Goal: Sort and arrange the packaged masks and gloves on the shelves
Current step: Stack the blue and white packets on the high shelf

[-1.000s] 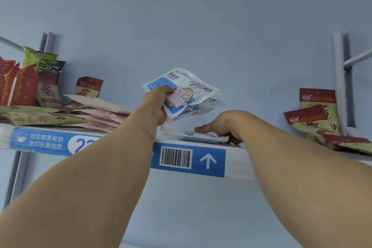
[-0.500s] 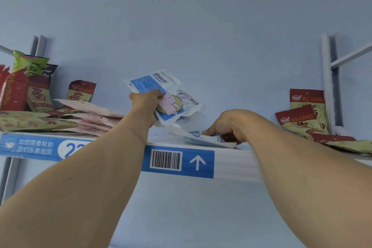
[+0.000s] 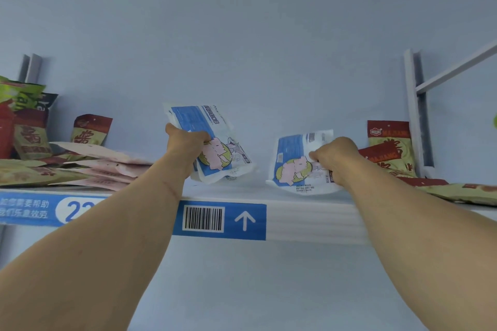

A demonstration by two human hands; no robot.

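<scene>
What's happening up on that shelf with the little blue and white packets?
A person is reaching up to a high shelf, sorting packaged masks. The left hand grips one or more blue-and-white mask packets, held tilted above the shelf. The right hand holds a second mask packet upright, its lower edge at the shelf surface. Pink flat packets lie stacked at the left, and red-and-green snack bags stand at the right.

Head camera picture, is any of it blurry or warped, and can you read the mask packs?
Head view: wide-angle bend bows the shelf edge; lighting flat, no glare. Pack in left hand and pack in right hand show cartoon art; small print too soft to read.
</scene>
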